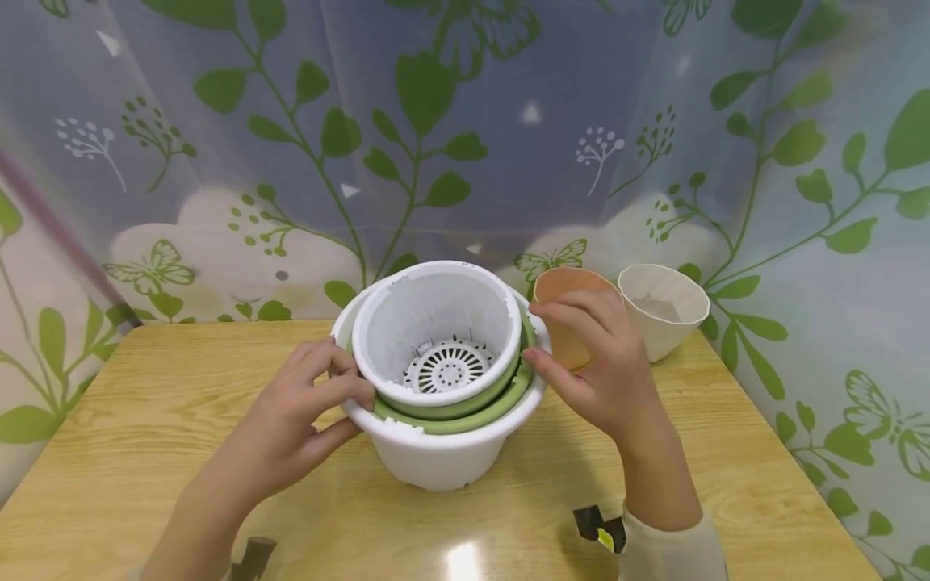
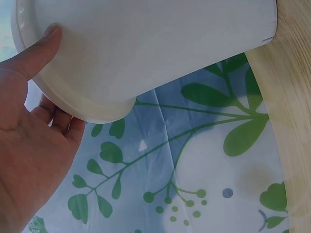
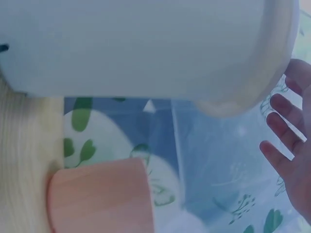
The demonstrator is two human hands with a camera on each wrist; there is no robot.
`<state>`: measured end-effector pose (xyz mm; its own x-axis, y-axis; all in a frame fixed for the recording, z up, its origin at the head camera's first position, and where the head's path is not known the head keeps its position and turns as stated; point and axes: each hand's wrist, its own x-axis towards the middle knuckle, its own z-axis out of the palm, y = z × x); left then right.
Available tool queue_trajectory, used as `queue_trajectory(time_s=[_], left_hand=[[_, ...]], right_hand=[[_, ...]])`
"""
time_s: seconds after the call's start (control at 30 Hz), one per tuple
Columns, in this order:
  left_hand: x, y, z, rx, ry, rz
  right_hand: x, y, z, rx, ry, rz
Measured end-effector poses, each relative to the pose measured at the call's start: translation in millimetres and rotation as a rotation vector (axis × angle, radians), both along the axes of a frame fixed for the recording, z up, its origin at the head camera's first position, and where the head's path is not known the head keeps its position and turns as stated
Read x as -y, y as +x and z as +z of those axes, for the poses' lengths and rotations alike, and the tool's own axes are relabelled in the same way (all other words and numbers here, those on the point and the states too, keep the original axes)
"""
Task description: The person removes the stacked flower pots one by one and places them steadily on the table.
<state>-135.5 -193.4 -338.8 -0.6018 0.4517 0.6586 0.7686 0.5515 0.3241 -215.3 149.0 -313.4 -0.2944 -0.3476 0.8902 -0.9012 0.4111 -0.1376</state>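
Observation:
Several plastic flower pots stand nested on the table. The large outer white pot (image 1: 439,460) holds green pots (image 1: 465,421), and a smaller white pot (image 1: 385,339) with a slotted bottom sits innermost. My left hand (image 1: 301,403) grips the outer pot's rim at the left, its thumb against the outside wall in the left wrist view and its fingers over the rim. On the opposite side is my right hand (image 1: 606,355), with thumb and index finger at the rim. In the right wrist view its other fingers (image 3: 286,131) are spread loosely, apart from the pot.
An orange pot (image 1: 570,331) stands behind my right hand, beside a cream fluted pot (image 1: 664,315) with greyish material inside. Leaf-patterned curtain (image 1: 436,161) borders the wooden table (image 1: 182,355) at the back and right.

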Motion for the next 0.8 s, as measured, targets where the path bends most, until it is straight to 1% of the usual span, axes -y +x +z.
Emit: queue_trajectory(time_s=[0.1, 0.27, 0.37, 0.53, 0.8], left_hand=[[0.2, 0.4, -0.5, 0.013, 0.001, 0.002], [0.2, 0.7, -1.0, 0.016, 0.004, 0.004], [-0.1, 0.7, -1.2, 0.004, 0.007, 0.000], [0.1, 0.8, -1.1, 0.002, 0.008, -0.003], [0.2, 0.9, 0.0, -0.001, 0.010, -0.006]], right_hand=[[4.9, 8.4, 5.0, -0.011, 0.024, 0.033], [12.0, 18.2, 12.3, -0.045, 0.064, 0.080], [16.6, 25.0, 14.5, -0.079, 0.109, 0.065], [25.6, 33.8, 14.9, -0.106, 0.201, 0.019], [36.0, 40.3, 16.1, -0.146, 0.249, 0.029]])
